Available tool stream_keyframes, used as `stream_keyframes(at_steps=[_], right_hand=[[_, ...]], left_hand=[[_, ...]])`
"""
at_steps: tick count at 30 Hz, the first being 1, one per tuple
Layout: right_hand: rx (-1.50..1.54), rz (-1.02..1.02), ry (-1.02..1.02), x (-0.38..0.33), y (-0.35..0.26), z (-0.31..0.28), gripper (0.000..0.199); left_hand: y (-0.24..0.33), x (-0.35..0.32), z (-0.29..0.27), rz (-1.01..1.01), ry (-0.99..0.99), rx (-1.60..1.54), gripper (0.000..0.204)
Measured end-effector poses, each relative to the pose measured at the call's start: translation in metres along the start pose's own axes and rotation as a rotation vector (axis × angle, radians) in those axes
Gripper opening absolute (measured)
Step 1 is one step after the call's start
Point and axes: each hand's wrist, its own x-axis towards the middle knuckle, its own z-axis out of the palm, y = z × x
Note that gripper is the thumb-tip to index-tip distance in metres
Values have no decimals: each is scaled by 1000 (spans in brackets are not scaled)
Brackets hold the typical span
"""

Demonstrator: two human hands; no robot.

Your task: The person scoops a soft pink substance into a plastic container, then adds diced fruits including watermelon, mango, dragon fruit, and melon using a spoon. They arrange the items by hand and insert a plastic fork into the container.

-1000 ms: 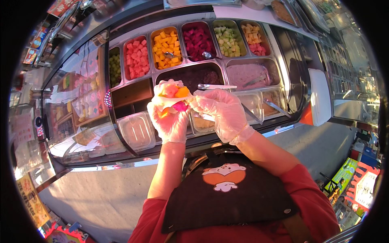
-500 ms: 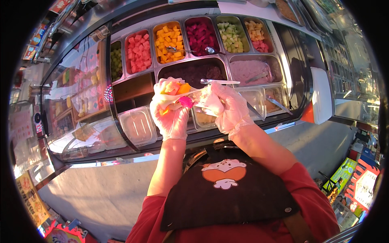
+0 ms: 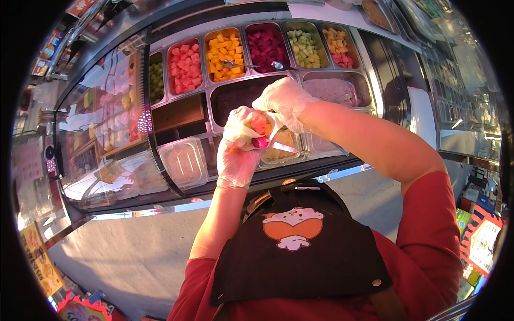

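Note:
My gloved left hand [image 3: 237,160] cups a soft white dough skin [image 3: 242,134] with its fingers curled round it. Fruit cubes [image 3: 260,127], orange-pink and magenta, show in the skin's opening. Over the far side of the bundle, my gloved right hand [image 3: 286,101] is closed, its fingertips bent down at the skin's upper edge. The fingers themselves hide exactly how much of the edge they pinch. Below the bundle, a pale flat handle [image 3: 286,147] lies across a clear tub [image 3: 281,155] of tan filling.
Steel pans along the back hold pink cubes [image 3: 185,67], mango-yellow cubes [image 3: 224,51], magenta cubes [image 3: 266,48] and pale green cubes [image 3: 305,49]. Spoons [image 3: 277,65] rest across them. A pan of lilac paste [image 3: 329,90] sits behind my right forearm. A clear lidded box [image 3: 183,162] stands at left.
My right hand has moved up and over the bundle, with its forearm now crossing from the right. The skin, stretched wide before, is gathered closer round the fruit. My left hand shifted slightly right.

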Motion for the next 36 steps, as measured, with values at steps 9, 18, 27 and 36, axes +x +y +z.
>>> stream_keyframes(at_steps=[9, 18, 27, 36], right_hand=[[-1129, -249, -304, -7, -107, -35, 22], [-1550, -719, -411, 24, -129, 10, 32], [-378, -364, -683, 1, -97, -60, 63], [1311, 18, -159, -40, 28, 9, 64]], left_hand=[[-1, 2, 19, -72, 89, 25, 69], [-15, 10, 37, -245, 106, -291, 56], [1, 2, 36, -359, -56, -247, 71], [38, 53, 81, -625, 76, 825, 78]])
